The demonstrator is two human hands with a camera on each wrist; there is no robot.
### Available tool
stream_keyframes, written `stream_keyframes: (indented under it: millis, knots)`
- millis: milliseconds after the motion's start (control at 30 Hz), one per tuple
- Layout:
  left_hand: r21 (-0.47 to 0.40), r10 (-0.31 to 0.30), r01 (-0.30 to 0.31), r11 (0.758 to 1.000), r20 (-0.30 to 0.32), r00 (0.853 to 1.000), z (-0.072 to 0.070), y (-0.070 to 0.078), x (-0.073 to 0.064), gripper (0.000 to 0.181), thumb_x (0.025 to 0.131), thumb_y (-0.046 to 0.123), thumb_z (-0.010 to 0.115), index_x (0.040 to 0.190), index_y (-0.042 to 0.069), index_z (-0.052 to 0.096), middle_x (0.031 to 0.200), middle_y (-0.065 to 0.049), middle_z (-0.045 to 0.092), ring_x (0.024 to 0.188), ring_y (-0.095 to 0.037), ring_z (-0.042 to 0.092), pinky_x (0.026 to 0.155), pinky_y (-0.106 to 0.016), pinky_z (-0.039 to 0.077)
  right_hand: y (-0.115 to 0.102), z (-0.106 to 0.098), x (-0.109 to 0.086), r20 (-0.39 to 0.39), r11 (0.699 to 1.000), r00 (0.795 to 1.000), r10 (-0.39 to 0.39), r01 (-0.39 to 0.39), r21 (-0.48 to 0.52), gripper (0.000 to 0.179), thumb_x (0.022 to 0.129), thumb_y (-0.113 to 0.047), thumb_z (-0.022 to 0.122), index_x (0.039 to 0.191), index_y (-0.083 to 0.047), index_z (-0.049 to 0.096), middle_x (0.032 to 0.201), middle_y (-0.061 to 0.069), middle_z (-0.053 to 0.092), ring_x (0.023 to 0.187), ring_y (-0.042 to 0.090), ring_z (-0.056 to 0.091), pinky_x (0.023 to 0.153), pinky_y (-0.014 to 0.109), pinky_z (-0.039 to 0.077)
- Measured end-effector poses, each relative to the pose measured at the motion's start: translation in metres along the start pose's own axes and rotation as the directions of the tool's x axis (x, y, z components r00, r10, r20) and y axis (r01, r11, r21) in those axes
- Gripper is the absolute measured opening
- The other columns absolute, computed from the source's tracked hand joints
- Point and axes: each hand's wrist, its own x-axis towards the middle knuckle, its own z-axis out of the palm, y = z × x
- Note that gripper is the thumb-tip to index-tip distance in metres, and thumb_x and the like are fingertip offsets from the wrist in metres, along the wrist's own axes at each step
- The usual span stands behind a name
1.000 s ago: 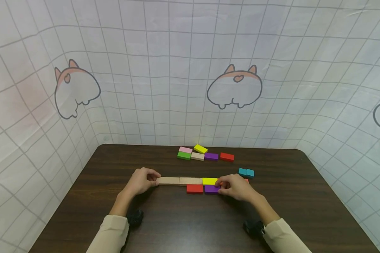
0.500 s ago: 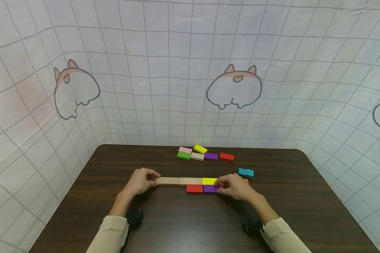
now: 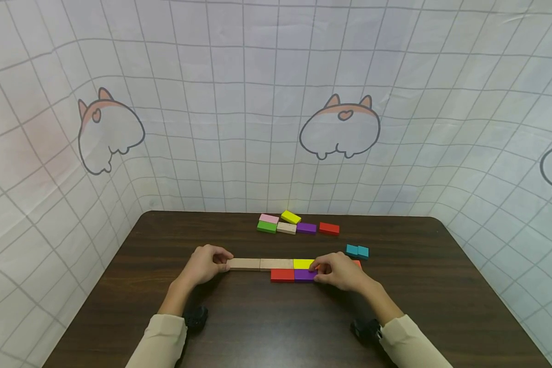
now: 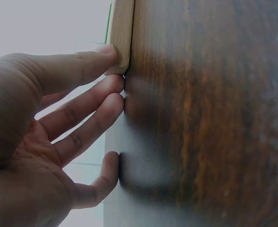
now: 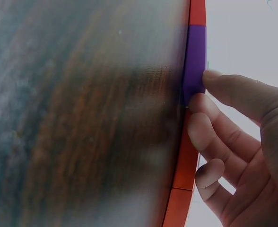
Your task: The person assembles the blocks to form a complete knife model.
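Observation:
A row of flat blocks lies across the dark table. It runs from two plain wooden blocks [image 3: 245, 264] through a yellow block [image 3: 303, 263] to orange-red blocks [image 5: 186, 156], partly hidden behind my right hand in the head view. On the near side of this row, a red block [image 3: 282, 276] sits end to end with a purple block [image 3: 304, 276]. My left hand [image 3: 204, 264] holds the outer end of the leftmost wooden block between thumb and fingers. With thumb and forefinger, my right hand [image 3: 342, 271] pinches the right end of the purple block.
Toward the back lie a pink block [image 3: 269, 218], a green one, a wooden one, a yellow block [image 3: 291, 216], a purple one and a red block [image 3: 329, 228]. Two teal blocks [image 3: 357, 251] lie beyond my right hand. A grid-patterned cloth [image 3: 271, 153] hangs behind the table [image 3: 257, 327].
My right hand has slid the purple block slightly left, closing the narrow gap between it and the red block. My left hand stays at the wooden block's end.

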Motion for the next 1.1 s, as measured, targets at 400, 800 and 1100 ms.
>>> stream_keyframes:
  millis: [400,800,1100]
  knots:
    - [-0.004,-0.013,0.013,1.0,0.006,1.0,0.0,0.001,-0.001,0.017,0.086,0.009,0.082,0.103,0.012,0.08,0.087,0.001,0.07,0.079,-0.012,0.062,0.074,-0.031,0.053,0.001,-0.001,0.0,0.012,1.0,1.0,0.009,-0.009,0.015,0.017,0.092,-0.019,0.077,0.109,-0.016,0.077,0.081,-0.01,0.067,0.067,0.007,0.054,0.062,0.022,0.049]
    - [-0.014,-0.026,0.026,1.0,0.013,1.0,-0.001,0.002,-0.002,0.018,0.087,0.008,0.081,0.105,0.012,0.08,0.088,0.002,0.07,0.08,-0.012,0.062,0.074,-0.031,0.053,0.008,-0.015,0.001,-0.002,0.994,1.0,-0.01,0.01,0.11,0.016,0.095,-0.021,0.075,0.109,-0.016,0.076,0.087,-0.008,0.072,0.072,0.007,0.06,0.065,0.024,0.052]
    - [-0.025,-0.016,0.016,1.0,0.013,1.0,-0.002,0.003,-0.004,0.019,0.087,0.009,0.081,0.105,0.011,0.08,0.088,0.001,0.07,0.079,-0.011,0.062,0.073,-0.03,0.053,0.028,-0.043,0.013,-0.095,0.982,0.992,0.086,-0.068,0.176,0.023,0.094,-0.017,0.075,0.115,-0.006,0.073,0.085,0.001,0.069,0.07,0.017,0.058,0.061,0.026,0.05]
